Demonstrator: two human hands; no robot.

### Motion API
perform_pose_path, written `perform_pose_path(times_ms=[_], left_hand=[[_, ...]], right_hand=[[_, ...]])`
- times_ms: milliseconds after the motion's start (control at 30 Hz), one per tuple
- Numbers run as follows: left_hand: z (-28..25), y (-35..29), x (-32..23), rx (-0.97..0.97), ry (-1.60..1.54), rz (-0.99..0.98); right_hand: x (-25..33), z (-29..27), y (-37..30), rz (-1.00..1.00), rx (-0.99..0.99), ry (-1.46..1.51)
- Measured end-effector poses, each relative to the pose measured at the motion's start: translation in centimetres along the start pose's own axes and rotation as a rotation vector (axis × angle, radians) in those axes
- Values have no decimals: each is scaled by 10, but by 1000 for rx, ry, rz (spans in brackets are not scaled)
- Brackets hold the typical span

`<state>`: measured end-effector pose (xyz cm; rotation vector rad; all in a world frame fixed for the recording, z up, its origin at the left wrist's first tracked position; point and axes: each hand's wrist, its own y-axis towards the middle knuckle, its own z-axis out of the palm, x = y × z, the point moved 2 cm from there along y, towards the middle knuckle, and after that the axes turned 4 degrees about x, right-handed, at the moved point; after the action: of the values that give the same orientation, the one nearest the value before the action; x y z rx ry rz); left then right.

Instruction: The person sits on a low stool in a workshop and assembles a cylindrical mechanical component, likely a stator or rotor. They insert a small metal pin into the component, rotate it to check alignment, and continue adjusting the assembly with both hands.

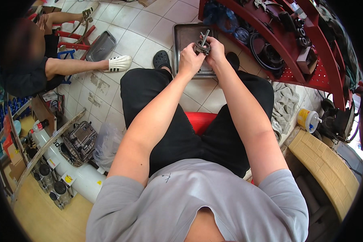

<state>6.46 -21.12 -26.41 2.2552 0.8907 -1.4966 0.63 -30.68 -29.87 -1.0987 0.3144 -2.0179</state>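
Observation:
Both my hands meet in front of my knees, out over a grey metal tray (182,33) on the floor. Between them is a round, dark metal part (202,48) with an open ring shape. A thin metal rod (206,37) sticks up from it, tilted to the right. My left hand (190,60) is closed on the ring's left side. The fingers of my right hand (216,50) close around its right side, near the rod. Part of the ring is hidden by my fingers, and its exact kind cannot be made out.
Red shelving (282,44) with tools and parts stands at the right. Another person's leg (78,66) reaches in from the left, near a second tray (101,46). A white tank (80,177) lies at lower left. At right are a grey cloth (284,105) and white tub (307,120).

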Motion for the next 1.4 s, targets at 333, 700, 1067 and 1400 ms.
perform_pose_path(times_ms=[333,700,1067,1400], left_hand=[[3,2,6,49,-56,179],[1,-4,-9,-40,-167,275],[-1,-7,-18,14,-246,271],[9,-9,-17,19,-378,129]], right_hand=[[10,-1,-1,-83,-26,-24],[23,17,-17,-231,-21,-100],[32,21,-17,-242,-55,-32],[37,20,-12,-267,-150,33]])
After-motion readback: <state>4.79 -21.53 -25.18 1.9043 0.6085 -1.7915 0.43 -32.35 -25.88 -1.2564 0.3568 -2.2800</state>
